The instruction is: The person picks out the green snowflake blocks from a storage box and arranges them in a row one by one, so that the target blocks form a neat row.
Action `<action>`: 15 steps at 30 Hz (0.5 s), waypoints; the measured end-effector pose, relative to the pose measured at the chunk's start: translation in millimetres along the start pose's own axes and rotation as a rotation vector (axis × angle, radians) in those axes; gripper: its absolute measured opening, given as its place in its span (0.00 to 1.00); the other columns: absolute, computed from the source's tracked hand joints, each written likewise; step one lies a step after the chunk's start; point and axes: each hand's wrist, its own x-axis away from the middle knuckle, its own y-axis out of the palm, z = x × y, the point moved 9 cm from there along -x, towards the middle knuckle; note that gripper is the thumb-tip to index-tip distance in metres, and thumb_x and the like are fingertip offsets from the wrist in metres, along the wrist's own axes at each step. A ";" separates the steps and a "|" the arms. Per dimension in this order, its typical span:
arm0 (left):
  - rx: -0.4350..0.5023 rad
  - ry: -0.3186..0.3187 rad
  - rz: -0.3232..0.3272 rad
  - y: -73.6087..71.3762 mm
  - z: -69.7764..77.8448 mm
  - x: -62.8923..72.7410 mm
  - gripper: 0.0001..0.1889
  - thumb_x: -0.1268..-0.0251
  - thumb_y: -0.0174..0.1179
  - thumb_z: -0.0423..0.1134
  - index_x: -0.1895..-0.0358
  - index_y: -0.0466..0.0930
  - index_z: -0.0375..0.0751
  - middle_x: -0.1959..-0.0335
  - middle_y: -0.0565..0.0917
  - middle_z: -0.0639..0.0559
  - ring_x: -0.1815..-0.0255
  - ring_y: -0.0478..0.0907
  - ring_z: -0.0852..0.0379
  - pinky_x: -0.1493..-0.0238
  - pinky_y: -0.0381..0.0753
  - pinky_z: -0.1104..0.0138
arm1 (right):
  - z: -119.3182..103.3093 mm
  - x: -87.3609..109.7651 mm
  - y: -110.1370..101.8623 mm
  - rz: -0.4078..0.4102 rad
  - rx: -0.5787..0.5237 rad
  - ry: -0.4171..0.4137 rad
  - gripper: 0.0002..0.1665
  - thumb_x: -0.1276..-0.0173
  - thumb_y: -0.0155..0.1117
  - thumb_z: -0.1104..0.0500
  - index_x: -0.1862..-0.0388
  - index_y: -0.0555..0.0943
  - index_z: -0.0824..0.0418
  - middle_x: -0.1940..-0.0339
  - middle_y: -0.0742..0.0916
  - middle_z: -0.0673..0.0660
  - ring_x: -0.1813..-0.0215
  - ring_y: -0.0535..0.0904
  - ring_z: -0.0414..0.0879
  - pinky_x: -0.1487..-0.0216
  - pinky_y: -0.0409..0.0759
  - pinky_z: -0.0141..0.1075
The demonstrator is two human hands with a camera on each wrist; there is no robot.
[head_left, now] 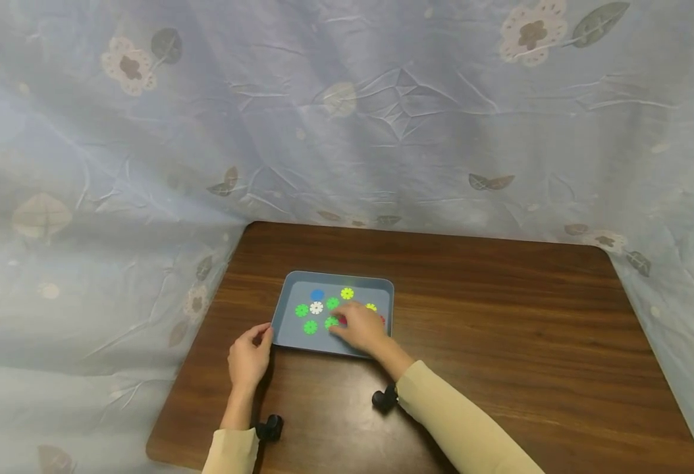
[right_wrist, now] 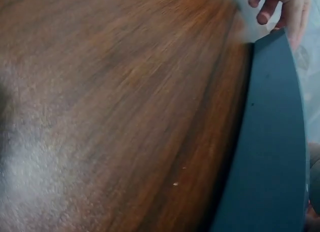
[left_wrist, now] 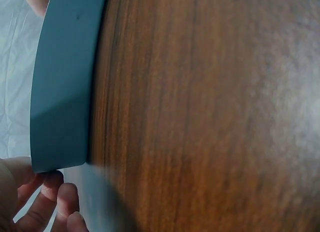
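Observation:
A shallow blue-grey tray lies on the wooden table, holding several flat notched discs. My left hand grips the tray's near left corner between thumb and fingers; the left wrist view shows the fingers right at that corner. Over the tray's right half, my right hand reaches in with thumb and forefinger bent and apart. A green disc lies by those fingertips, with a red one partly hidden under the hand. Left of them are a white disc and a blue disc.
More green discs lie toward the tray's left side. One yellow disc is near the back wall of the tray, another beyond the right hand. A patterned pale curtain hangs behind the brown table.

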 end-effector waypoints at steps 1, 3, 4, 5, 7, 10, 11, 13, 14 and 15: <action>0.001 0.002 0.001 0.0 0.1 -0.4 0.12 0.24 0.64 0.43 0.48 0.90 0.42 0.66 0.86 0.49 0.75 0.75 0.53 0.73 0.70 0.60 | 1.2 -1.2 2.5 -0.013 0.011 0.007 0.23 0.34 0.76 0.46 0.43 0.89 0.53 0.54 0.86 0.51 0.57 0.81 0.45 0.60 0.80 0.42; 0.002 0.003 -0.001 0.6 0.1 -1.0 0.12 0.24 0.63 0.43 0.48 0.90 0.42 0.66 0.86 0.50 0.75 0.75 0.53 0.73 0.71 0.60 | 3.1 -2.9 6.6 -0.031 0.032 0.014 0.24 0.34 0.76 0.45 0.42 0.88 0.52 0.51 0.86 0.53 0.56 0.81 0.46 0.61 0.81 0.42; 0.002 0.002 -0.002 0.9 0.1 -1.1 0.12 0.24 0.63 0.44 0.48 0.90 0.43 0.66 0.86 0.50 0.75 0.75 0.54 0.73 0.71 0.60 | 4.1 -3.6 8.2 -0.039 0.044 0.018 0.25 0.34 0.76 0.44 0.41 0.88 0.51 0.49 0.86 0.53 0.54 0.81 0.46 0.61 0.81 0.42; 0.003 0.002 -0.002 1.2 0.1 -1.3 0.12 0.24 0.63 0.44 0.48 0.90 0.43 0.66 0.86 0.50 0.75 0.75 0.54 0.74 0.71 0.60 | 4.6 -4.2 9.3 -0.044 0.054 0.020 0.25 0.33 0.76 0.44 0.40 0.88 0.51 0.47 0.85 0.54 0.52 0.82 0.47 0.61 0.82 0.43; 0.004 0.002 -0.003 1.7 0.2 -1.5 0.12 0.24 0.63 0.44 0.48 0.90 0.43 0.66 0.86 0.50 0.76 0.75 0.54 0.74 0.71 0.60 | 5.4 -5.3 11.0 -0.051 0.071 0.027 0.24 0.32 0.75 0.43 0.40 0.88 0.49 0.45 0.85 0.54 0.49 0.82 0.49 0.60 0.82 0.44; 0.003 0.002 0.000 1.7 -0.2 -1.5 0.12 0.25 0.64 0.44 0.48 0.90 0.43 0.66 0.86 0.50 0.76 0.75 0.54 0.73 0.71 0.60 | 5.3 -6.5 11.4 -0.050 0.085 0.037 0.24 0.32 0.75 0.44 0.41 0.88 0.50 0.44 0.85 0.54 0.46 0.82 0.50 0.59 0.83 0.46; 0.001 0.000 0.002 1.6 -0.7 -1.4 0.12 0.25 0.64 0.44 0.48 0.90 0.43 0.66 0.86 0.50 0.76 0.75 0.54 0.73 0.71 0.59 | 4.9 -6.7 11.7 -0.051 0.085 0.041 0.23 0.32 0.75 0.44 0.41 0.88 0.50 0.44 0.85 0.55 0.46 0.83 0.50 0.58 0.83 0.46; -0.002 -0.004 0.004 1.1 -1.8 -1.0 0.12 0.25 0.64 0.44 0.48 0.90 0.43 0.66 0.86 0.51 0.76 0.75 0.54 0.72 0.71 0.59 | 3.8 -6.6 12.2 -0.049 0.083 0.047 0.23 0.33 0.76 0.44 0.43 0.88 0.51 0.45 0.85 0.55 0.48 0.83 0.50 0.58 0.83 0.46; -0.002 -0.005 0.004 0.9 -2.6 -0.6 0.12 0.25 0.64 0.44 0.48 0.90 0.43 0.66 0.86 0.51 0.75 0.75 0.55 0.72 0.71 0.59 | 3.2 -6.6 12.6 -0.048 0.083 0.050 0.23 0.33 0.76 0.45 0.44 0.88 0.52 0.45 0.84 0.55 0.48 0.83 0.49 0.58 0.83 0.46; -0.001 -0.009 0.002 0.7 -3.6 -0.1 0.12 0.25 0.64 0.44 0.48 0.90 0.43 0.66 0.86 0.50 0.76 0.74 0.54 0.72 0.71 0.59 | 2.5 -6.4 12.8 -0.045 0.080 0.053 0.23 0.34 0.77 0.45 0.44 0.88 0.53 0.46 0.84 0.54 0.50 0.82 0.49 0.59 0.83 0.46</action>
